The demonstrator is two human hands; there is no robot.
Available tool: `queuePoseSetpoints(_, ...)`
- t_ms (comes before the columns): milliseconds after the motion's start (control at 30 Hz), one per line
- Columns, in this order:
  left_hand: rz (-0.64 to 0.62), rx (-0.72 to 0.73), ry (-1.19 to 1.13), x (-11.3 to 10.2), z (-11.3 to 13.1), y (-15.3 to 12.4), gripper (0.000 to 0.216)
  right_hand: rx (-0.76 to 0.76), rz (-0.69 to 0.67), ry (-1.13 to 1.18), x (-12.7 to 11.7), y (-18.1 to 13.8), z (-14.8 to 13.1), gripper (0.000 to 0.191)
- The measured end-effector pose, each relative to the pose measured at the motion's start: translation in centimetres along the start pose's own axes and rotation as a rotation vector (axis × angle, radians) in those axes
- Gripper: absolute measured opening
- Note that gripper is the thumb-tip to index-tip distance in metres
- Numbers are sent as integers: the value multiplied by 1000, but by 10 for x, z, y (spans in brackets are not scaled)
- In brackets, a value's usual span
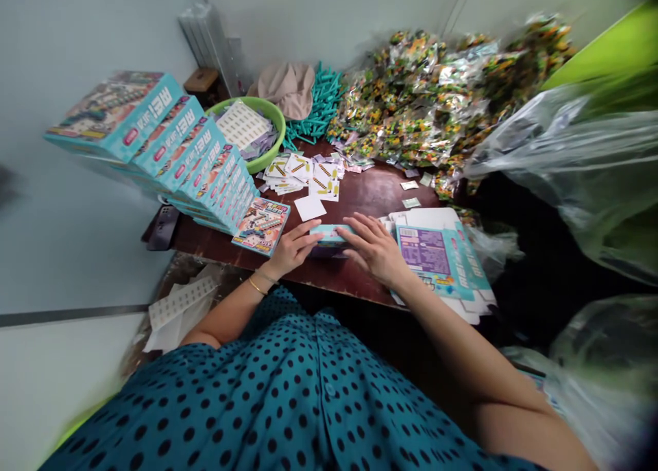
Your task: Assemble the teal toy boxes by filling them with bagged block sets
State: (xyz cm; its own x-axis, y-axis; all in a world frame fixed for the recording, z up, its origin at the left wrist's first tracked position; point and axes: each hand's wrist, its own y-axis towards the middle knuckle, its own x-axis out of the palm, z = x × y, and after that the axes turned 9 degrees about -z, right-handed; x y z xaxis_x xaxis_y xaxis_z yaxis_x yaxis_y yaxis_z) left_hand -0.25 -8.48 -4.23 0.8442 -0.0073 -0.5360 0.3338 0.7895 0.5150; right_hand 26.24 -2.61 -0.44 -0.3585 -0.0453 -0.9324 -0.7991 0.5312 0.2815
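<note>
A small teal cardboard box [329, 236] lies on the dark wooden table [370, 190] right in front of me. My left hand [292, 249] grips its left end with curled fingers. On the box's right end rests my right hand [374, 246], fingers laid over the top and pressing it. To the right of that hand lies a stack of flat unfolded teal and purple box blanks [436, 255]. A plain white card [310, 208] sits just behind the box.
A leaning row of finished teal boxes [175, 145] fills the left of the table. Behind are a green basin [257, 125] of sheets, printed cards [303, 176], teal sticks [319, 104], a heap of bagged colourful pieces [436, 94], a phone [163, 227], plastic bags [576, 162].
</note>
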Motion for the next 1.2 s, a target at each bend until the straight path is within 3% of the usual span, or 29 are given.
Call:
queuePoseSetpoints(67, -45, -34, 34, 5, -12, -5, 31, 7, 51, 27, 9, 2, 4, 43)
queuePoseSetpoints(167, -49, -237, -30, 23, -27, -12, 55, 6, 111, 120, 17, 11, 6, 40)
queuePoseSetpoints(267, 17, -424, -37, 30, -14, -17, 57, 76, 178, 184, 17, 8, 9, 47)
queuePoseSetpoints(367, 193, -418, 188, 2, 21, -19, 54, 438, 264, 101, 22, -22, 18, 65)
queuePoseSetpoints(433, 192, -439, 397, -27, 39, -18, 58, 769, 242, -30, 32, -52, 25, 75)
queuePoseSetpoints(500, 190, -509, 487, -48, 42, -17, 63, 1051, 137, -122, 46, -79, 29, 81)
queuePoseSetpoints(567, 163, -570, 484, -52, 31, -18, 64, 1194, 28, -141, 60, -96, 29, 81)
queuePoseSetpoints(667, 80, -634, 468, -35, 8, -19, 65, 1182, -42, -131, 64, -100, 30, 66)
queuePoseSetpoints(800, -29, -651, 413, -2, 5, -9, 67, 1104, -2, -69, 35, -91, 23, 52)
queuePoseSetpoints(867, -139, -585, 120, 17, 17, -2, 71, 1029, 72, -45, 20, -84, 0, 52)
queuePoseSetpoints(933, -205, -537, -299, 37, 31, 2, 79, 856, 120, 0, 16, -71, -39, 52)
queuePoseSetpoints(1000, -91, -597, -593, 51, 41, 3, 80, 568, 93, 103, 22, -53, -82, 50)
queuePoseSetpoints(1067, 151, -737, -666, 54, 45, -1, 70, 325, 49, 215, 31, -35, -109, 46)
queuePoseSetpoints(1133, 325, -843, -652, 45, 42, -9, 63, 377, 86, 293, 36, -19, -111, 54)
queuePoseSetpoints(1200, 338, -869, -663, 32, 36, -20, 69, 615, 173, 394, 36, -9, -96, 72)
